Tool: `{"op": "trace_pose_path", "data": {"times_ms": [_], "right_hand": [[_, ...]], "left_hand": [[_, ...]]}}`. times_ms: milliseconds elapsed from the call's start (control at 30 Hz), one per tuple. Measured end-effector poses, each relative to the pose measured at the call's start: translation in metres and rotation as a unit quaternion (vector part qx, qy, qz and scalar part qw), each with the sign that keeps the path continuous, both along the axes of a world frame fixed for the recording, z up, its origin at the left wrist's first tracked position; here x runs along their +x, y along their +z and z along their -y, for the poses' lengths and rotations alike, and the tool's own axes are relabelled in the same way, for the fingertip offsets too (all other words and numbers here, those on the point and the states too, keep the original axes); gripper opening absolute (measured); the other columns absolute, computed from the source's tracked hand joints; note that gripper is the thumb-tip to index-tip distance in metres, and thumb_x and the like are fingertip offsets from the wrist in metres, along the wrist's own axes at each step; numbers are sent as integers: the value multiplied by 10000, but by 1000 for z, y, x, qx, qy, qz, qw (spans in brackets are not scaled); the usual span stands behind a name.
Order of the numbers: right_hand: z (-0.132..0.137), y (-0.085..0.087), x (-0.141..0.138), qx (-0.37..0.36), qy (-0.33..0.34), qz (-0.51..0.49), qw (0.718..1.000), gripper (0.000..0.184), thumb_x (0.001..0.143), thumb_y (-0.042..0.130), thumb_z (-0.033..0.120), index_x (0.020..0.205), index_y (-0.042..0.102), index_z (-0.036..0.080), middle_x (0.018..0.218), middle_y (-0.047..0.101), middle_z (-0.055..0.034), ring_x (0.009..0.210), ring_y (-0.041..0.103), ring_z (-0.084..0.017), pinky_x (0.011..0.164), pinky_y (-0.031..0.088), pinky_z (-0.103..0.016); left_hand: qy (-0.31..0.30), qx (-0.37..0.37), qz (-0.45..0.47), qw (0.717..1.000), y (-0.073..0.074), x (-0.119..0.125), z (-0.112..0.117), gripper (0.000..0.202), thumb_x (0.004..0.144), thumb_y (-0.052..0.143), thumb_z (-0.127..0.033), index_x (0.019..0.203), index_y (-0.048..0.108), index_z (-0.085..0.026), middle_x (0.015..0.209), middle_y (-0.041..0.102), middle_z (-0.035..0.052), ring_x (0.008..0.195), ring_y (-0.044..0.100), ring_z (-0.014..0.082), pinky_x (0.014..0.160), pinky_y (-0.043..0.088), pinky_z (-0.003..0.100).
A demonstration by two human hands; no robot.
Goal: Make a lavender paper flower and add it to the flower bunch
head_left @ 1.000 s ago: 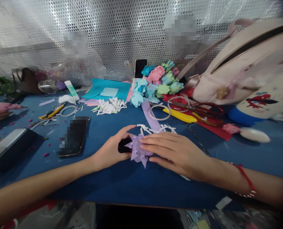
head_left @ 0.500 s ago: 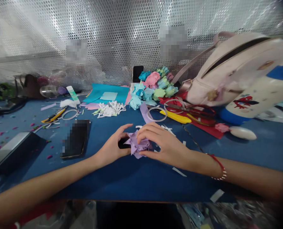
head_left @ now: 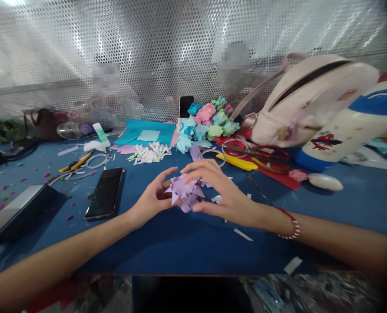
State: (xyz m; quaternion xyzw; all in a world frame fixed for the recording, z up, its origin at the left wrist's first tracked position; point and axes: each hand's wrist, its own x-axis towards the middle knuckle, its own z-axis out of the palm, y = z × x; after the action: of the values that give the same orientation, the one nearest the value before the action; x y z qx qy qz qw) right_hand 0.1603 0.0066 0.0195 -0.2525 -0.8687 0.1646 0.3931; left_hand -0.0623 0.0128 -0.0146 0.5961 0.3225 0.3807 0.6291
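Note:
A lilac folded-paper flower ball (head_left: 187, 194) with pointed petals is between my two hands, just over the blue table. My left hand (head_left: 152, 195) holds its left side, thumb below and fingers partly hidden behind the paper. My right hand (head_left: 224, 191) curves round its right side, with fingertips at the top edge and the thumb at the lower right. Behind my right hand lies a lilac paper strip (head_left: 195, 152), partly covered. Small white paper scraps (head_left: 243, 234) lie beside my right wrist.
A black phone (head_left: 104, 193) lies left of my hands. Farther back are shredded white paper (head_left: 152, 153), teal sheets (head_left: 146, 128), a pile of paper flowers (head_left: 213, 119) and a yellow cutter (head_left: 239, 162). A bottle (head_left: 343, 130) and a pink backpack (head_left: 304, 100) stand right.
The lilac flower ball has turned and tilted, showing a flatter petal on top. My right fingers have shifted slightly up and apart around it. The whole view has moved a little.

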Motion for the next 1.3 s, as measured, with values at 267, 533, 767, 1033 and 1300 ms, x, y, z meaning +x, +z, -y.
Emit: {"op": "trace_pose_path", "data": {"times_ms": [267, 533, 767, 1033, 1300], "right_hand": [[-14, 0, 9, -5, 19, -55, 998, 185, 938, 587, 323, 1109, 578, 253, 1206, 590, -85, 1182, 536, -232, 1019, 433, -468], [-14, 9, 12, 287, -24, 2, 958, 108, 888, 687, 242, 994, 674, 261, 944, 733, -6, 945, 648, -189, 855, 521, -362], [-10, 8, 1, 287, -33, -14, 957, 65, 906, 651, 198, 895, 692, 246, 847, 761, 16, 783, 663, -158, 750, 524, -336], [-7, 8, -2, 267, -42, -41, 962, 69, 878, 670, 187, 853, 683, 250, 797, 743, 18, 746, 648, -160, 700, 510, -325], [-4, 0, -2, 286, -44, -36, 957, 78, 856, 705, 190, 882, 685, 261, 866, 750, 28, 806, 644, -167, 729, 501, -338]], "left_hand": [[-16, -60, 64, 996, 0, -7, -3, 840, 704, 843, -246, 1438, 439, -293, 1271, 620, 88, 1019, 639, 210, 875, 528, 338], [-41, -154, 125, 979, 9, -3, 9, 656, 764, 794, -233, 1364, 536, -294, 1260, 568, 76, 959, 621, 187, 822, 568, 348], [18, -136, 95, 986, 5, 15, 24, 767, 681, 858, -218, 1363, 510, -251, 1272, 577, 93, 1014, 582, 190, 808, 505, 291], [7, -121, 114, 986, 5, 20, 28, 707, 703, 844, -253, 1337, 534, -234, 1263, 612, 93, 1122, 582, 229, 931, 477, 339], [-22, -136, 166, 976, 1, 16, 26, 528, 718, 844, -233, 1200, 630, -202, 1134, 650, 67, 1052, 607, 183, 968, 467, 325]]}}
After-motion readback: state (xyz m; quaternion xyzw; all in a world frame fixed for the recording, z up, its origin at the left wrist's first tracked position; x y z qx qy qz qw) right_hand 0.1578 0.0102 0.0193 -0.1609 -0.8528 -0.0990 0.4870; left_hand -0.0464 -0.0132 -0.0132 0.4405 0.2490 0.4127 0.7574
